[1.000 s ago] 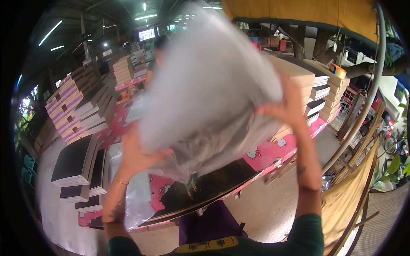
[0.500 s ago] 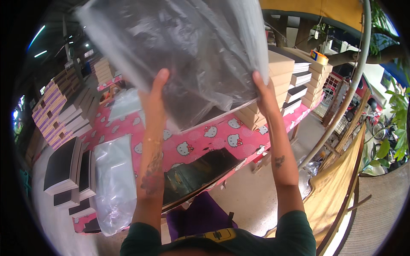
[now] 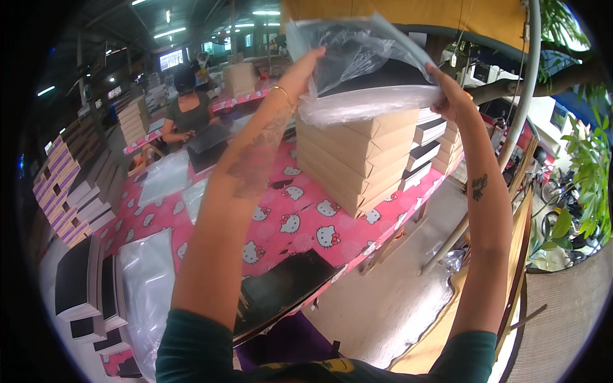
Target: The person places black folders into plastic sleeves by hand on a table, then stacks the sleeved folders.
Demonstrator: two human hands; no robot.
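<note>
A clear plastic bag with a black-covered book inside it hangs between my raised hands. My left hand grips the bag's left side, thumb on top. On the right edge, my right hand is closed around the bag, its fingers partly hidden behind it. Directly below stands a tall stack of brown paper-wrapped packages; whether the bag rests on it I cannot tell. Flat clear plastic bags lie on the pink patterned table to the left.
Black-covered books are piled at the near left. A dark flat board lies along the table's front edge. Across the table sits a co-worker handling a black item. More books stand right of the brown stack; a metal pole rises beyond.
Both hands have carried the bagged book farther away, over the brown stack, and tilted it flatter. My view has shifted, bringing the co-worker into sight.
</note>
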